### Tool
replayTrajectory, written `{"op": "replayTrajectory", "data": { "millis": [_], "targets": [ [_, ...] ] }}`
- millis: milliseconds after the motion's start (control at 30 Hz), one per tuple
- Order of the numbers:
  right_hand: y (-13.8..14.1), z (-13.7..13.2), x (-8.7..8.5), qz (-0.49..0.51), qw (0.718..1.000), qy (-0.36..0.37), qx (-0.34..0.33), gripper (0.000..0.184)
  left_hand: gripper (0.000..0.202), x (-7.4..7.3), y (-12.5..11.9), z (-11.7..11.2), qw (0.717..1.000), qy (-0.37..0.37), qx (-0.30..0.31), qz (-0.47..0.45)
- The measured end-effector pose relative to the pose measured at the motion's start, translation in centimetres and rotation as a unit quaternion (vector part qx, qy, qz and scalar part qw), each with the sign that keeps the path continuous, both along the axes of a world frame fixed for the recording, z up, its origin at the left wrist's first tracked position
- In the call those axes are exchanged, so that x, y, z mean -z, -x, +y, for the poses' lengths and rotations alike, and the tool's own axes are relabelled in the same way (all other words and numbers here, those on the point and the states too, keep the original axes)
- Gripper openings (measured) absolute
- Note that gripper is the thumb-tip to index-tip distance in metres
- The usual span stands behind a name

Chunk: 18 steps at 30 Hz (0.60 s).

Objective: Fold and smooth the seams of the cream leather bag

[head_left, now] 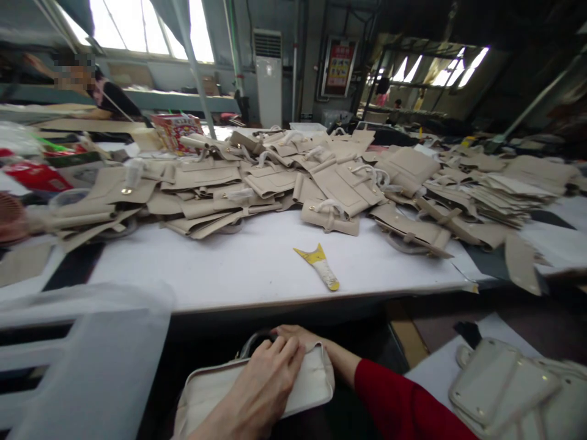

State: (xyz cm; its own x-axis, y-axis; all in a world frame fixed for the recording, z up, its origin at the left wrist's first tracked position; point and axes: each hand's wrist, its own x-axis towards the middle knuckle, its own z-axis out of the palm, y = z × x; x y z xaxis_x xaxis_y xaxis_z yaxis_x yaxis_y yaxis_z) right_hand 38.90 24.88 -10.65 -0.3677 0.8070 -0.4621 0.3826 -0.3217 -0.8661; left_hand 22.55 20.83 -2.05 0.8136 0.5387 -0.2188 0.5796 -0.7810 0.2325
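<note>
Left hand (266,382) is pressing flat, fingers spread, on a cream leather handbag (302,382) at 6 o'clock; right hand (298,335), red-sleeved, is gripping the bag's far edge w/ fingers curled. Beige cut panels (275,183) at 12.

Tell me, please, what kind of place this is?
Most likely a handbag workshop or small factory. Heaps of cut beige bag panels cover a long white worktable, both hands press a half-made cream handbag, and another person works nearby.
</note>
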Motion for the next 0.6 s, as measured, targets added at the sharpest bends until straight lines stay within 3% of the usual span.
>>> {"op": "replayTrajectory", "data": {
  "millis": [200, 300, 367, 467, 533, 600],
  "targets": [
    [2.9, 2.5, -3.9, 0.066, 0.994, 0.021, -0.081, 0.074, 0.049, -0.9, 0.0, -1.0, 0.996, 0.003, -0.048, -0.077],
    [4.9, 1.9, -5.3, 0.044, 0.996, 0.018, -0.080, 0.090, 0.038, -1.9, 1.9, -0.9, 0.981, 0.060, -0.100, -0.155],
    [5.7, 1.4, -5.5, 0.025, 0.995, 0.001, -0.092, 0.090, 0.025, -2.3, 4.7, 0.0, 0.951, 0.134, -0.197, -0.199],
    [6.2, 1.3, -5.0, -0.004, 0.991, -0.032, -0.133, 0.087, 0.044, -1.5, 10.6, 1.8, 0.869, 0.222, -0.388, -0.213],
    [6.5, 1.4, -4.8, -0.029, 0.985, -0.051, -0.164, 0.086, 0.056, 0.0, 14.0, 2.3, 0.829, 0.255, -0.454, -0.203],
    [7.0, 1.5, -4.7, -0.049, 0.977, -0.064, -0.197, 0.082, 0.062, 1.8, 16.0, 1.9, 0.793, 0.306, -0.489, -0.196]
  ]
}}
